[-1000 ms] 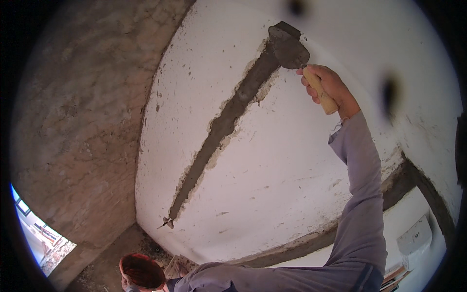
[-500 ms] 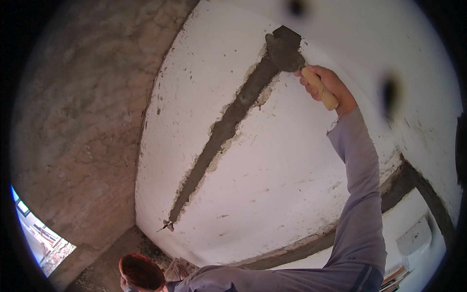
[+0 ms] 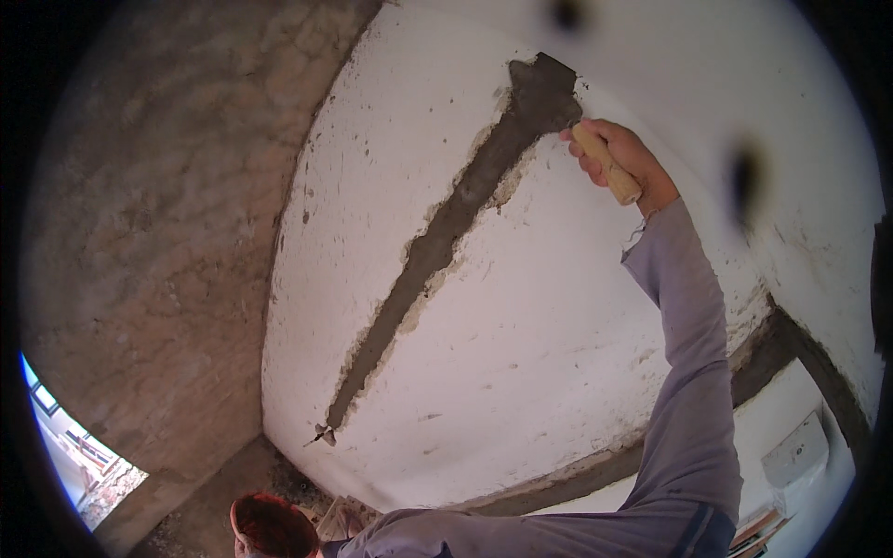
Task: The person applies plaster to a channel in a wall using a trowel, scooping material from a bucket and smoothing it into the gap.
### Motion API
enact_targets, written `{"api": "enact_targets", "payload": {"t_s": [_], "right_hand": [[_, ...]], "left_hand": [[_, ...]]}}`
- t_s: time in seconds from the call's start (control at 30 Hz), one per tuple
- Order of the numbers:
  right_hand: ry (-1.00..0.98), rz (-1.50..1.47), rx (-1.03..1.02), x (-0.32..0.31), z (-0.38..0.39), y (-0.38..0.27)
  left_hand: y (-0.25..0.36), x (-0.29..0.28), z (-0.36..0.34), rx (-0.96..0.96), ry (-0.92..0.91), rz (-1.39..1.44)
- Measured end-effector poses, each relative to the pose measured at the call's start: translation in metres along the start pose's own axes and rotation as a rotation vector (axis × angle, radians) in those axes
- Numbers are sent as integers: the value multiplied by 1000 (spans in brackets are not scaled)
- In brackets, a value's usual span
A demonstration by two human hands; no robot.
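My right hand (image 3: 640,160) is closed round the pale wooden handle of a trowel (image 3: 608,167), up at the top of the white wall. Its blade lies against the upper end of a long slanting strip of wet grey mortar (image 3: 442,232), and mortar hides much of the blade's outline. Low at the left edge of my body, a reddish bowl (image 3: 272,526) with a dark inside is held by my left hand (image 3: 240,547). Only a bit of that hand shows beside the bowl's left rim; the rest is cut off or hidden.
A rough brown wall (image 3: 167,214) meets the white wall (image 3: 558,335) at a corner on the left. An opening (image 3: 79,456) to daylight shows at lower left. Another mortar strip (image 3: 577,479) runs low behind my right arm, near a pale box (image 3: 797,453).
The trowel and my right hand have shifted very slightly left. The bowl sits a little lower in view, and the mortar by the blade looks flatter.
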State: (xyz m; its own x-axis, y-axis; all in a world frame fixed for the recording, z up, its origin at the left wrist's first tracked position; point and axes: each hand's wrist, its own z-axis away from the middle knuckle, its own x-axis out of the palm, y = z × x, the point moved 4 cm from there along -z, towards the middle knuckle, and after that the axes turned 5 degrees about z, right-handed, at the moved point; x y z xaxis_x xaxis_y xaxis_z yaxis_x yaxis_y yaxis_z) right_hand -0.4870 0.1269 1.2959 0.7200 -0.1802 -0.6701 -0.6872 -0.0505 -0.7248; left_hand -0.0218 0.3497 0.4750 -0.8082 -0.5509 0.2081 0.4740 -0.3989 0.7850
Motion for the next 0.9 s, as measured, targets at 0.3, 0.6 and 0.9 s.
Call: {"api": "enact_targets", "payload": {"t_s": [0.3,0.6,0.9], "right_hand": [[28,8,-21,6,8,13],[24,-70,52,-9,83,70],[131,-73,-52,-33,78,48]], "left_hand": [[-4,3,-7,2,-19,-1],[4,2,-4,-5,-34,-12],[18,4,13,8,-68,12]]}}
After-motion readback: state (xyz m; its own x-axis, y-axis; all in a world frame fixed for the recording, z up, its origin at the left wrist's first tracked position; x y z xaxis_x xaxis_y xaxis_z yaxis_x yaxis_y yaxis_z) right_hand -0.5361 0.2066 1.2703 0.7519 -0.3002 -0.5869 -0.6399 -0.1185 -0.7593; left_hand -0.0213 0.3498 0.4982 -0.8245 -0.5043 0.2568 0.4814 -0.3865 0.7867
